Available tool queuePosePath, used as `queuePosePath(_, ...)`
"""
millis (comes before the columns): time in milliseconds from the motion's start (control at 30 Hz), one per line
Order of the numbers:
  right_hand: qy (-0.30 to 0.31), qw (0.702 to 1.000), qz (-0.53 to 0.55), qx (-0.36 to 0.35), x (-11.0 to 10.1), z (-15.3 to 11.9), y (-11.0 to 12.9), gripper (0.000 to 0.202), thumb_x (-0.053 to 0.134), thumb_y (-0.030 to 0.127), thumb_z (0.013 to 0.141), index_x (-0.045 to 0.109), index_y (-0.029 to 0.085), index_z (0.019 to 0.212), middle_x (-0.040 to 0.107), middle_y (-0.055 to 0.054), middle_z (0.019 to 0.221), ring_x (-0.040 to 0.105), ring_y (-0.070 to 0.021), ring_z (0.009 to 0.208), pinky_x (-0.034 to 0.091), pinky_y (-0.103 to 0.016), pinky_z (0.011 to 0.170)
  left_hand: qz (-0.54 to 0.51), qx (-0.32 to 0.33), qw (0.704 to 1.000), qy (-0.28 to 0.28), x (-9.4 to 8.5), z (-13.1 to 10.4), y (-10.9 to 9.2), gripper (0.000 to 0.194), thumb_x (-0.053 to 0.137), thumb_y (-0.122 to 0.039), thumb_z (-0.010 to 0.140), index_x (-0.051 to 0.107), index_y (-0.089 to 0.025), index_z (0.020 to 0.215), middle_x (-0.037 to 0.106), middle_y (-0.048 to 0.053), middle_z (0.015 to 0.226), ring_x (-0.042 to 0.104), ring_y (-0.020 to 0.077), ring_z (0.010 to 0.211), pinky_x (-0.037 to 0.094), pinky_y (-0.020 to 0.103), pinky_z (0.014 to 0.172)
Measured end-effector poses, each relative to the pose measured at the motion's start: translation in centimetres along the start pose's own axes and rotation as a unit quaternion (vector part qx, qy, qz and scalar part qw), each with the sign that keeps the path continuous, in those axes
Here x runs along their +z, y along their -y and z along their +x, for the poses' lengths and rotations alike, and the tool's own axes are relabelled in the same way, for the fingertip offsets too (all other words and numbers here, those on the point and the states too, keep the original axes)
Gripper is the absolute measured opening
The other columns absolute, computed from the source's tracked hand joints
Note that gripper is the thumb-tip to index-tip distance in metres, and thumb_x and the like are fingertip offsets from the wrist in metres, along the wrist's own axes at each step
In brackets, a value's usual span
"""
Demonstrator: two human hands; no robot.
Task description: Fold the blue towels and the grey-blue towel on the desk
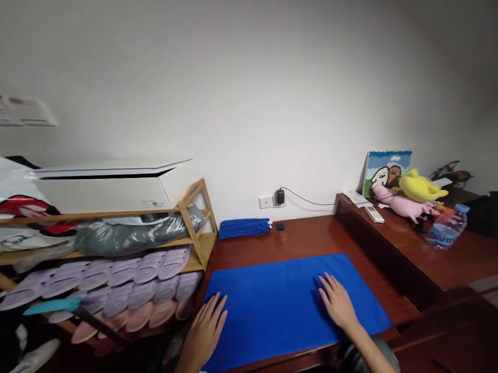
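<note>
We see one blue cloth (273, 311) spread flat on the near part of the reddish-brown table (316, 236). Our two hands are at it: our left hand (207, 324) reaches over its left edge, and our right hand (338, 304) is over its right half. The fingers of both are stretched out and parted, the right ones wider than the left; we cannot tell whether either hand presses on the fabric.

Beyond it, near the wall, we have a second blue cloth (244, 228), folded into a narrow bundle, with one small black socket (280, 227) just to its right. On the wall above are two outlet plates, the right one bearing one black adapter (280, 196) with a thin cable running right.

On the raised surface at the far right we count two plush toys, one pink (400, 204) and one yellow (421, 187), in front of one picture (389, 169) of two cartoon animals. One white remote (374, 213) lies to their left, and one clear bottle (447, 228) tilts to their right.

To our left, one wooden rack (207, 220) carries one white box (106, 194) on top and six lavender slippers (125, 271) in the upper row; overlap hides the lower count.
</note>
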State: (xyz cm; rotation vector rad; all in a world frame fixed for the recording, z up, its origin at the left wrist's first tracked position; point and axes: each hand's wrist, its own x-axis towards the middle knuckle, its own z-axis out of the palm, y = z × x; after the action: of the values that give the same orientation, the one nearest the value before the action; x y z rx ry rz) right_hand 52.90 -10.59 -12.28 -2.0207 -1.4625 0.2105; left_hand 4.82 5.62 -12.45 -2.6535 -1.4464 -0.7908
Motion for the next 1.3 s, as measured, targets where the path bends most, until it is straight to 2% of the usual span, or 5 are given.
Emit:
queuePosePath(333,0.173,0.976,-0.075,-0.107,10.4,9.6,14.6,0.059,0.039,0.045,0.115,0.045,0.029,0.171,0.033,-0.005,0.181,0.025,-0.0333,0.17,0.019,-0.057,0.14,0.049,-0.021,0.993,0.106,7.9,11.3,0.2,0.062,0.042,-0.061,0.108,0.058,-0.033,0.162,0.052,0.01,0.173,0.047,0.0363,0.161,0.036,0.064,0.132)
queuePosePath(733,0.136,0.944,-0.262,0.148,-0.5,12.6,-7.1,0.071,0.023,0.052,0.113,0.021,0.024,0.179,0.017,-0.005,0.186,0.016,-0.026,0.172,0.015,-0.05,0.139,0.109,-0.087,0.984,0.112,7.5,8.5,7.7,0.074,0.037,-0.068,0.107,0.048,-0.028,0.168,0.046,0.016,0.176,0.043,0.0388,0.163,0.034,0.063,0.132)
queuePosePath(967,0.132,0.941,-0.261,0.172,-1.1,12.5,-9.2,0.073,0.019,0.054,0.112,0.017,0.024,0.179,0.016,-0.004,0.187,0.015,-0.0245,0.173,0.014,-0.048,0.139,0.091,-0.052,0.989,0.104,6.9,8.8,8.0,0.068,0.039,-0.066,0.107,0.055,-0.032,0.164,0.054,0.013,0.172,0.05,0.0375,0.159,0.039,0.062,0.129)
queuePosePath(1133,0.135,0.934,-0.265,0.198,-1.5,13.1,-6.1,0.073,0.021,0.049,0.112,0.024,0.02,0.178,0.02,-0.007,0.185,0.018,-0.0295,0.172,0.017,-0.054,0.139,0.088,-0.063,0.989,0.102,7.1,8.7,7.5,0.069,0.037,-0.067,0.107,0.053,-0.032,0.165,0.051,0.013,0.174,0.044,0.0384,0.162,0.035,0.063,0.131)
queuePosePath(1300,0.088,0.977,-0.196,0.002,5.5,12.0,6.2,0.072,0.025,0.041,0.112,0.031,0.007,0.175,0.027,-0.014,0.182,0.022,-0.0299,0.171,0.016,-0.05,0.14,0.088,-0.067,0.989,0.093,7.5,8.7,7.2,0.068,0.039,-0.064,0.108,0.053,-0.032,0.165,0.048,0.015,0.176,0.04,0.0415,0.164,0.036,0.065,0.13)
